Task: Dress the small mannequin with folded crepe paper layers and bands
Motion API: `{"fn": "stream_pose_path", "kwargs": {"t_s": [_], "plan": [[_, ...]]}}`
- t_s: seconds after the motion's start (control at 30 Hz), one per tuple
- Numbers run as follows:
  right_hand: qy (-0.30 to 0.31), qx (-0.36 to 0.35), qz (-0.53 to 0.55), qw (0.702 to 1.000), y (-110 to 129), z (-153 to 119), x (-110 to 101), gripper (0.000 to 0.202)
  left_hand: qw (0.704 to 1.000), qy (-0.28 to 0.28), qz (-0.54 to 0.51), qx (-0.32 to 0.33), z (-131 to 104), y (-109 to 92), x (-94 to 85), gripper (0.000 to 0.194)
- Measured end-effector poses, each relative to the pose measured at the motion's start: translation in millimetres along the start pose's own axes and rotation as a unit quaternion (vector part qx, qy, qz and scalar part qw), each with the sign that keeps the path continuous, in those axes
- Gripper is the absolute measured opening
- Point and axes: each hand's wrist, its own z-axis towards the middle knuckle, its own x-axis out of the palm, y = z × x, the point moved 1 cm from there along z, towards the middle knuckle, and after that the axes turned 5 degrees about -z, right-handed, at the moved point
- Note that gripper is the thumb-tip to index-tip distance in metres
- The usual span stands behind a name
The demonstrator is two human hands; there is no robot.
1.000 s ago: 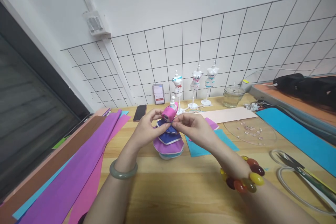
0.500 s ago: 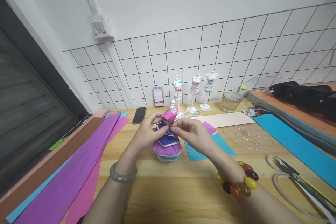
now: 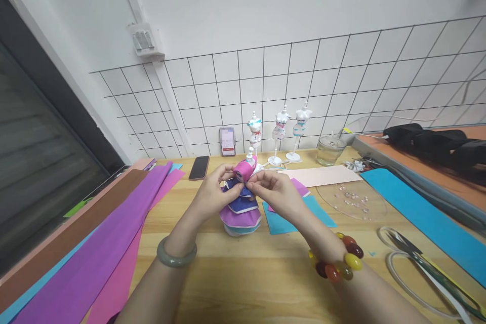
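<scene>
Pinching the dress [image 3: 243,217] at its waist, the fingers of the left hand [image 3: 216,190] and right hand [image 3: 279,195] close in from nine and three o'clock; whether they also grip a thread is too small to tell. Doing this well probably means steadying with the left and working the right with light pressure, so the layers neither crease nor twist. The dress stands at twelve o'clock on the desk [image 3: 246,273], leaning slightly toward one: pink top [image 3: 243,170], then dark blue, purple and pale blue tiers edged in white. Beyond, toward one, stand three small white busts [image 3: 280,131].
</scene>
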Motion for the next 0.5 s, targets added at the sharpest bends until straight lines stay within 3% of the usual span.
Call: {"fn": "stream_pose_path", "kwargs": {"t_s": [0.5], "plan": [[0.004,-0.011,0.006,1.0,-1.7,1.6,-0.2,0.034,0.999,0.036,-0.028,0.006,-0.3,-0.1,-2.5,0.03]]}}
